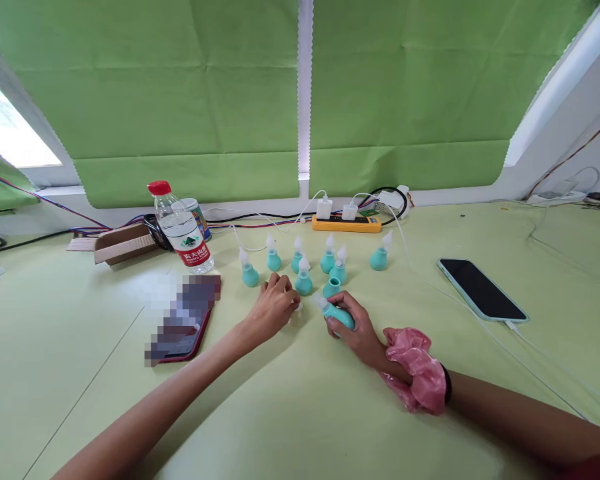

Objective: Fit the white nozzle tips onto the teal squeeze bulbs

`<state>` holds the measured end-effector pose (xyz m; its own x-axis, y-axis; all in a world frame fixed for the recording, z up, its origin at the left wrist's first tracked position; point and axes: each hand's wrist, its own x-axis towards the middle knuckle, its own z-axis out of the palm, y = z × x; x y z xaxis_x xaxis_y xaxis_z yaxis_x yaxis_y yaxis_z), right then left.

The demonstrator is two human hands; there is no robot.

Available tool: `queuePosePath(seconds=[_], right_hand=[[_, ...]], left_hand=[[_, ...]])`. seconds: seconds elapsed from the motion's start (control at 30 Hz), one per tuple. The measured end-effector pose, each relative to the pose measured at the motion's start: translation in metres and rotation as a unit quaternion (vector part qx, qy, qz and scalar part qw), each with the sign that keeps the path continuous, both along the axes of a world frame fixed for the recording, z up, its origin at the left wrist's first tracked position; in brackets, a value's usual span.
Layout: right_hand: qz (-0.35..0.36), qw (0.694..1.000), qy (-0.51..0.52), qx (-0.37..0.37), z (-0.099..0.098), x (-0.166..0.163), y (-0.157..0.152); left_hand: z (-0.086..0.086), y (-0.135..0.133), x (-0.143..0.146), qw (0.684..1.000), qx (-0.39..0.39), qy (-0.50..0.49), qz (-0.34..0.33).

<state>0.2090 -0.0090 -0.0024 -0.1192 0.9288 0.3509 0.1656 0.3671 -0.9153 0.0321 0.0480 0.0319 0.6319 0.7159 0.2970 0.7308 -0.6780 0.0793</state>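
My right hand (357, 330) is wrapped round a teal nasal aspirator (341, 316), its clear tip pointing left. Close by, my left hand (277, 303) has its fingers pinched at a small whitish, see-through piece (299, 306), too small to make out fully. A teal bulb with an open neck (332, 287) and no tip stands just behind the right hand. Several more teal aspirators with clear tips stand upright behind both hands, among them a front one (304, 283), a left one (249, 273) and a right one (379, 257).
A water bottle (183, 230), a can (200, 217) and a cardboard box (127, 243) stand back left. One phone (185, 327) lies left, another phone (481, 288) on a charging cable lies right. An orange power strip (347, 224) with chargers and cables runs along the wall.
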Motion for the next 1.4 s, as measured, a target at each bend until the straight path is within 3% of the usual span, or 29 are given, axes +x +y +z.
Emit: queuePosePath(seconds=[0.23, 0.33, 0.4, 0.53, 0.63, 0.7, 0.8, 0.9, 1.0, 1.13, 1.27, 1.4], right_hand=[[-0.004, 0.997, -0.074, 0.033, 0.005, -0.004, -0.001], [0.03, 0.997, -0.07, 0.033, 0.005, -0.008, -0.003], [0.038, 0.997, -0.068, 0.016, 0.003, -0.008, -0.003], [-0.024, 0.998, -0.062, -0.008, 0.003, -0.006, -0.002], [-0.034, 0.998, -0.048, -0.013, 0.004, -0.004, -0.001], [-0.026, 0.998, -0.049, -0.013, 0.005, -0.004, -0.001], [-0.029, 0.998, -0.051, -0.012, 0.005, -0.004, -0.002], [-0.035, 0.998, -0.048, -0.013, 0.005, -0.004, -0.002], [-0.035, 0.998, -0.055, -0.007, 0.004, -0.004, -0.002], [-0.033, 0.998, -0.057, -0.009, 0.006, -0.004, -0.002], [-0.031, 0.998, -0.061, -0.01, 0.007, -0.004, -0.003], [-0.036, 0.997, -0.067, -0.004, 0.007, -0.003, -0.002]], left_hand=[[0.02, -0.02, 0.007, 0.991, -0.037, -0.12, -0.042], [0.022, -0.032, 0.015, 0.995, -0.044, -0.066, -0.053], [0.02, -0.036, 0.016, 0.997, -0.023, -0.031, -0.061], [0.01, -0.052, 0.001, 0.99, 0.08, -0.063, -0.094], [-0.004, -0.072, -0.019, 0.982, 0.075, 0.034, -0.167], [-0.015, -0.077, -0.028, 0.988, 0.055, 0.078, -0.118], [-0.025, -0.061, -0.032, 0.994, 0.09, 0.054, 0.005], [-0.029, -0.028, -0.024, 0.992, 0.121, 0.022, 0.011], [-0.031, -0.004, -0.014, 0.99, 0.136, -0.027, -0.005], [-0.031, 0.008, -0.012, 0.979, 0.115, -0.168, -0.032], [-0.021, 0.006, -0.023, 0.909, 0.08, -0.405, -0.055], [-0.016, -0.008, -0.037, 0.853, -0.037, -0.518, 0.053]])
